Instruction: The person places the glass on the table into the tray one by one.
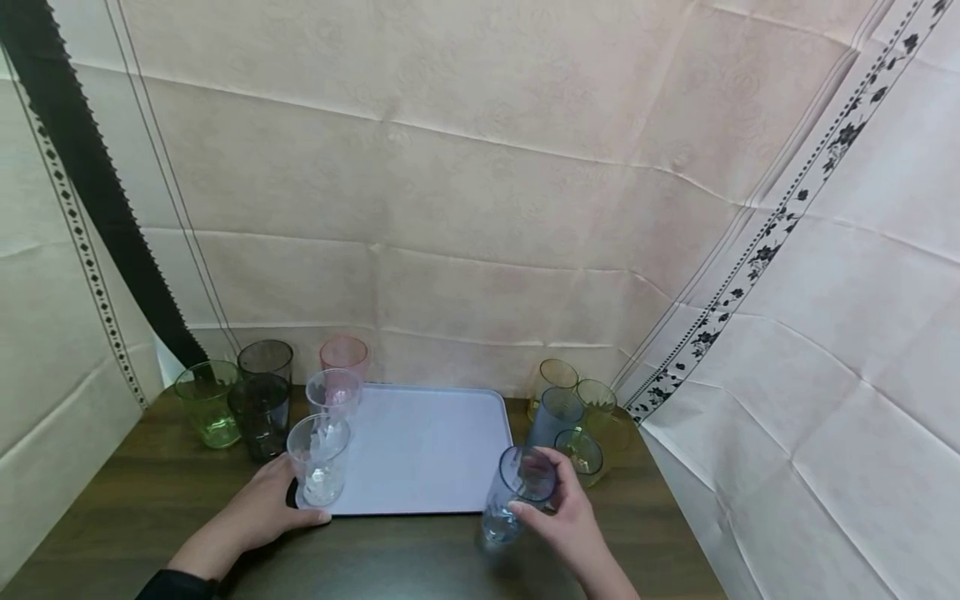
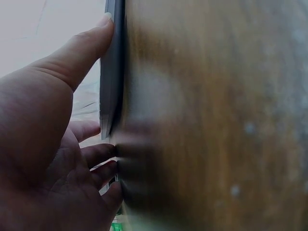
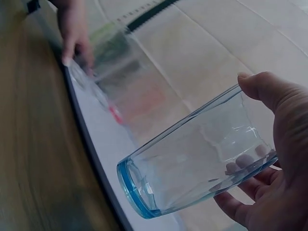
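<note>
My right hand (image 1: 576, 521) grips a light-blue drinking glass (image 1: 497, 504) near the front right corner of a white tray (image 1: 427, 450). In the right wrist view the glass (image 3: 192, 154) shows a thick blue base, with thumb and fingers on opposite sides of it. The left hand (image 1: 258, 508) rests at the tray's front left corner. Its thumb lies along the front edge, touching the tray's side (image 2: 111, 72) in the left wrist view. Beside that hand a clear glass (image 1: 318, 467) stands, with another clear glass (image 1: 333, 396) and a pink glass (image 1: 352, 357) behind it.
Left of the tray stand a green glass (image 1: 210, 412) and dark grey glasses (image 1: 258, 421). On its right is a cluster: an amber glass (image 1: 557, 377), a blue glass (image 1: 557, 417) and yellow-green glasses (image 1: 596, 400). A patterned cloth (image 1: 450, 208) hangs behind the wooden table (image 1: 390, 558).
</note>
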Tool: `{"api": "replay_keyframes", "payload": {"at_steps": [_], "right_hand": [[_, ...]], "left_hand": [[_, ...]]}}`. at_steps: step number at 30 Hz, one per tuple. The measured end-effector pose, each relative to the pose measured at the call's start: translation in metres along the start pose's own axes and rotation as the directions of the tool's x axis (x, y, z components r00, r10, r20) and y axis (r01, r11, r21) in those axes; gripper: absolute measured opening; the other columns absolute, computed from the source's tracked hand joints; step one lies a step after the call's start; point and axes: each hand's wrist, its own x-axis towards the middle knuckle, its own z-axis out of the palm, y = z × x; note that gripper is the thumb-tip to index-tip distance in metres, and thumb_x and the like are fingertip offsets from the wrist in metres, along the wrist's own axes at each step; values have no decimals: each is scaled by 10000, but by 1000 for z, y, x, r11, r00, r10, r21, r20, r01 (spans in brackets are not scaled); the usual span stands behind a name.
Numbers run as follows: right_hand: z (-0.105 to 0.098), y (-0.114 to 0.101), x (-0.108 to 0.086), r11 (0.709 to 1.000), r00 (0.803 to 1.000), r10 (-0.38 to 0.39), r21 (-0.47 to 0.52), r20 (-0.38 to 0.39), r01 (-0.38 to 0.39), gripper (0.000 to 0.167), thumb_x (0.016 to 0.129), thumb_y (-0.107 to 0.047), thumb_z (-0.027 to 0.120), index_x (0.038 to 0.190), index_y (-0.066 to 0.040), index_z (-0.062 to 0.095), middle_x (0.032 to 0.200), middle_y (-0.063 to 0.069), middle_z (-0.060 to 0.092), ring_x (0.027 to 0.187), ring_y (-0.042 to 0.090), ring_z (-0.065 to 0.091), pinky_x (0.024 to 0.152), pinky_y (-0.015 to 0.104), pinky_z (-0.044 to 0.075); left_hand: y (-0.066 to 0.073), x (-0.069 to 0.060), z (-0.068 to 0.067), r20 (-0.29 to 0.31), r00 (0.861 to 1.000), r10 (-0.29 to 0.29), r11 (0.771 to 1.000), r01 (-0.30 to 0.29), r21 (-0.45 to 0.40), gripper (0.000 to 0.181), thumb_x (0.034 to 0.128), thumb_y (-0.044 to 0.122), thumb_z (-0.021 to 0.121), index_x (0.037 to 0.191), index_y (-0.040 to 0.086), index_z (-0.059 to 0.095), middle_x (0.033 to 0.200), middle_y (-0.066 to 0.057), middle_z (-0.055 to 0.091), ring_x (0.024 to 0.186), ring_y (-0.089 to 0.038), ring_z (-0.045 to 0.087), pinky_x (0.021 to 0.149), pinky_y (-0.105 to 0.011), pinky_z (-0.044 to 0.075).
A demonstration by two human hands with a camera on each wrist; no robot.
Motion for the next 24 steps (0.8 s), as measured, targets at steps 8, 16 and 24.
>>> {"api": "replay_keyframes", "payload": {"at_steps": [8, 16, 24], "right_hand": [[36, 6, 19, 999, 984, -41, 35, 173, 35, 762, 921, -17, 879, 1555, -12, 457, 1476, 173, 617, 1401, 390, 586, 1133, 344, 530], [63, 11, 36, 999, 964, -6, 44, 265, -6, 738, 951, -46, 857, 1559, -14, 440, 1507, 239, 592, 1430, 394, 568, 1173, 441, 504], [94, 7, 55, 999, 949, 47, -4, 311, -48, 701, 1003, -193, 852, 1578, -123, 458, 1498, 95, 616, 1415, 405, 580, 1186, 572, 472]], "left_hand": [[1, 0, -1, 3, 1000, 4, 1000, -4, 0, 1221, 815, 627, 943, 1657, -59, 385, 1675, -394, 365, 1508, -650, 340, 1140, -799, 387], [2, 2, 1, 16, 1000, -15, 1000, 15, -12, 1241, 809, 642, 940, 1663, -60, 376, 1686, -394, 345, 1521, -649, 320, 1148, -797, 382], [1, 0, 0, 3, 1000, 6, 1000, -6, 10, 1232, 823, 622, 940, 1656, -83, 370, 1680, -406, 342, 1511, -652, 336, 1134, -784, 407]]}}
